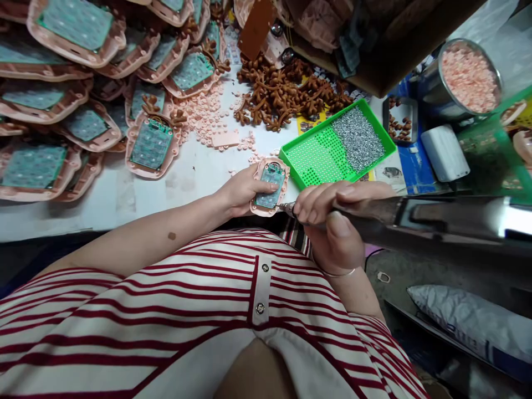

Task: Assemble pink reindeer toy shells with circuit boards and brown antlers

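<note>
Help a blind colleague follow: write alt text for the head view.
The left hand holds a pink casing with a green circuit board; the right hand holds a tool to its edge. Beyond sits a green tray of small metal pieces.

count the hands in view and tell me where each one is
2: the left hand, holding a pink shell with a green circuit board, and the right hand, gripping a dark tool just right of it. Neither is hidden.
</note>
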The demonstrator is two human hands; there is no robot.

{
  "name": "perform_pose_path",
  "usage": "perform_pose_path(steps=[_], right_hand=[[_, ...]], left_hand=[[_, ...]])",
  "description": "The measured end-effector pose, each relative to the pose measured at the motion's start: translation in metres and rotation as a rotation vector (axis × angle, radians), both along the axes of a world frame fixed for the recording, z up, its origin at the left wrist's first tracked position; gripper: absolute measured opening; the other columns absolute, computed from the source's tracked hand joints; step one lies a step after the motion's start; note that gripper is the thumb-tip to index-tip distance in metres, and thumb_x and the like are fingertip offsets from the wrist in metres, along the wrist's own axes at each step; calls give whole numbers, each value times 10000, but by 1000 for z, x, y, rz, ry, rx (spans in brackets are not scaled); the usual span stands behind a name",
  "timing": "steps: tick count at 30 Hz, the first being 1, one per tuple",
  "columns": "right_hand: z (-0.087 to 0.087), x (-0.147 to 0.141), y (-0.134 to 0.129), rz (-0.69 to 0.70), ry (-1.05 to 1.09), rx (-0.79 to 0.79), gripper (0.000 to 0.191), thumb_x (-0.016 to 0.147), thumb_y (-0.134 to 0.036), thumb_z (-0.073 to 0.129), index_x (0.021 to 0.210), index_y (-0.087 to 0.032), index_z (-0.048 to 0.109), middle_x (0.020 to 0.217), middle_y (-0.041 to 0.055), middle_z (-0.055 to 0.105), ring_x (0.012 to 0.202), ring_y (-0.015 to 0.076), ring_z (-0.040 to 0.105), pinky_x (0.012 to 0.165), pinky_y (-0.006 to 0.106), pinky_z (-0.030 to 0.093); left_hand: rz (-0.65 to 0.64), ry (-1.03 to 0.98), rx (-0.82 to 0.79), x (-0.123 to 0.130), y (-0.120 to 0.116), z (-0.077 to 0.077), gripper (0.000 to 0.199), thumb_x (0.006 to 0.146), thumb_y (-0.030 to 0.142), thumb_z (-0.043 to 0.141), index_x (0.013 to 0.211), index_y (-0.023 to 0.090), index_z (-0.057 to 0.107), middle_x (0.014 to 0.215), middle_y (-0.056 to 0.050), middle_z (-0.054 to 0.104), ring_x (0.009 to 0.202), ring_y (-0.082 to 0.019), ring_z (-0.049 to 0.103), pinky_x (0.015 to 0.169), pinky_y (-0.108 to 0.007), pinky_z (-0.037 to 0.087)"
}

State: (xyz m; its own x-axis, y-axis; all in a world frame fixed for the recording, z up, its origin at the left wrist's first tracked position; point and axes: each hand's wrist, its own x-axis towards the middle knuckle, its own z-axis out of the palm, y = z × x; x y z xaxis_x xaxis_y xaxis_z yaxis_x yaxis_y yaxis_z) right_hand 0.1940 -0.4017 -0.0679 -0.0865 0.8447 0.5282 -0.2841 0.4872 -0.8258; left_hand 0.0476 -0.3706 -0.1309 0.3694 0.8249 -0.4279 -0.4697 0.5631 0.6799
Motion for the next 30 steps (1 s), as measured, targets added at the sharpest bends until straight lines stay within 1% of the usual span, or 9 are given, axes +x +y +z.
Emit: perform_pose_path(steps=[2,4,7,10,13,17,23,27,30], right_hand=[[-7,-1,-2,15,-84,-27,147,872,-389,644,914,-315,524,588,-79,477,496,117,520,487,302,468],[-11,1,-3,11,-114,-49,156,871,-414,645,892,-310,531,595,-70,482,504,113,513,493,304,454],[-15,1,-3,5,-57,-84,160,860,-390,677,890,-294,551,604,-58,481,519,117,525,505,306,454],[-17,0,-4,15,1,-72,173,858,-358,688,859,-266,542,621,-57,479,527,115,541,522,299,482],[-19,-1,-5,-5,-19,-83,203,861,-376,679,796,-261,526,611,-54,471,537,124,547,531,303,484],[-20,-1,-4,26,-56,-98,243,859,-395,669,728,-261,515,589,-46,483,534,130,543,521,304,468],[-21,-2,-5,-6,-11,-82,214,855,-369,673,785,-260,503,604,-57,487,529,126,538,542,310,484],[-23,-2,-5,-26,-69,-82,247,847,-434,673,842,-269,489,598,-65,471,508,131,527,494,308,449],[-24,-2,-4,-24,-97,-92,239,853,-440,666,854,-268,500,619,-58,483,520,134,542,506,315,458]], left_hand=[[19,-3,12,0,-1,0,511,562,82,761,1043,142,600,789,-24,654,776,-207,660,782,-368,542],[25,-8,22,-1,-1,0,529,557,78,754,1056,150,593,790,-17,652,764,-199,655,788,-369,540],[25,-10,37,-2,-1,-2,527,555,88,751,1052,154,588,822,-28,663,751,-196,649,762,-363,539],[23,-12,49,-2,-1,-3,526,550,90,746,1046,149,582,860,-49,675,747,-202,649,720,-353,535],[35,-13,54,-1,-1,-1,550,544,88,745,1065,153,580,880,-50,678,752,-202,652,724,-350,531],[40,-12,56,-1,-1,0,566,536,87,751,1071,156,581,866,-37,673,749,-193,652,735,-345,527],[40,-13,59,-1,-1,0,543,534,92,752,1043,151,574,838,-37,676,720,-191,641,696,-333,521],[42,-3,41,-1,-1,1,520,530,97,753,1017,152,579,824,-33,669,710,-187,632,704,-345,526],[47,-5,41,0,-1,1,523,533,99,753,1023,153,581,841,-35,668,722,-187,637,719,-350,528]])
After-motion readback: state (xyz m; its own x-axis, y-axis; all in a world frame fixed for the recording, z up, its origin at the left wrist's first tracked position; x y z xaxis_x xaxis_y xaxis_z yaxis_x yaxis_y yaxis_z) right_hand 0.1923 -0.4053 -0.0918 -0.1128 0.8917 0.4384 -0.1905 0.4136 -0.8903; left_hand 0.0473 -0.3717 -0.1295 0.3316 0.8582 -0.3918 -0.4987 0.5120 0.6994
